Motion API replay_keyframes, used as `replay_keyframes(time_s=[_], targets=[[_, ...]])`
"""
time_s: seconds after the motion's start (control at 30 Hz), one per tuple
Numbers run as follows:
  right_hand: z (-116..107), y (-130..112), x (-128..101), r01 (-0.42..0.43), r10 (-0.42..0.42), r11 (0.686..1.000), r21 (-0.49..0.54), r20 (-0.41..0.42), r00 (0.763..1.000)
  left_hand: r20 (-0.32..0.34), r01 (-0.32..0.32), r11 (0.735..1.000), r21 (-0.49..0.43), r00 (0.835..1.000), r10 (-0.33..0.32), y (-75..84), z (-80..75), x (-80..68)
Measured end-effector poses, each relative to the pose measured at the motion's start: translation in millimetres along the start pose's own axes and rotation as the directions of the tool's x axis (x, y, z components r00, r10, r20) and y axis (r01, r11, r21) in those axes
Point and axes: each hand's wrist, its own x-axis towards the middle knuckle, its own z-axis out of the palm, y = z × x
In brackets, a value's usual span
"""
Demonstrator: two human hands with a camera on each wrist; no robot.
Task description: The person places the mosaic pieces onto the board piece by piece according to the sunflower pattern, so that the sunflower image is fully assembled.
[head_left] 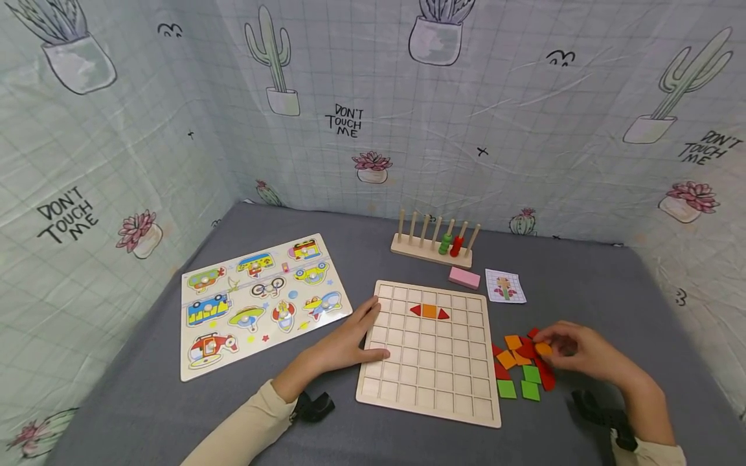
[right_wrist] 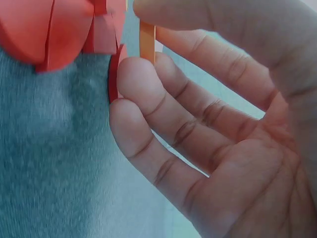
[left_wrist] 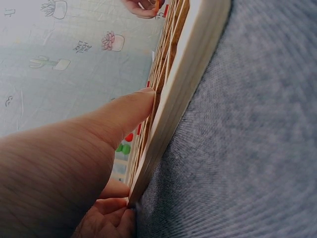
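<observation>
My right hand [head_left: 588,353] pinches an orange round tile [head_left: 543,349] between thumb and fingers; in the right wrist view the tile [right_wrist: 147,42] stands edge-on. Below and beside it lies a loose pile of red, orange and green tiles [head_left: 531,391]. My left hand [head_left: 344,340] rests at the left edge of a wooden grid board [head_left: 428,382], the straight thumb on its top and the other fingers along its side near the far corner. On the board an orange square [head_left: 429,311] sits between two red triangles [head_left: 416,310].
A picture card [head_left: 506,286] and a pink block [head_left: 464,277] lie behind the board. Farther back stands a peg rack [head_left: 431,252] with green and red beads. To the left is a vehicle puzzle board [head_left: 265,336]. A patterned cloth [head_left: 373,97] hangs behind the table.
</observation>
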Motion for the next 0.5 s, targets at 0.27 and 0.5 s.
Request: replay_keyframes(time_s=[0.27,0.5], targets=[[7.9,-11.4,16.9,0.059,-0.059,0.998,0.011,0.016,0.998,-0.002,0.0,1.0,0.003,1.0,0.0,-0.2,-2.5,0.1],[17.9,-19.5,36.9,0.111,-0.115,0.993,0.047,0.084,0.99,0.008,0.003,1.0,0.017,1.0,-0.003,-2.4,-0.2,0.9]])
